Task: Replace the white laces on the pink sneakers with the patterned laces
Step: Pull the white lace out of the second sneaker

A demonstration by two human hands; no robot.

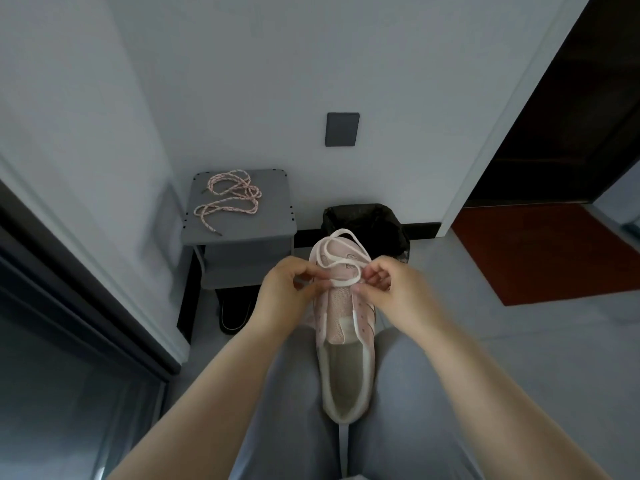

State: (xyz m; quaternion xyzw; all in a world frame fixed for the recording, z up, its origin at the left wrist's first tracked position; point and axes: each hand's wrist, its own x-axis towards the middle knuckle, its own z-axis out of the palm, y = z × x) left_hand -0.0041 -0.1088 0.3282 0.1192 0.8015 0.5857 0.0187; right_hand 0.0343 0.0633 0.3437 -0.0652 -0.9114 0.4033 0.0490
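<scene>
Grey stool [273,209], upper centre-left, carries patterned laces [250,195]; left hand [287,292] and right hand [394,292] pinch white lace [341,260] on pink sneaker [341,306].

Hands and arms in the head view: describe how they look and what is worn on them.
The left hand and right hand are bare, with no gloves. The left forearm and right forearm are bare too, and no sleeve reaches into the picture. No watch, bracelet or ring shows, though the picture is somewhat blurred. Below the arms, the person wears grey trousers.
</scene>
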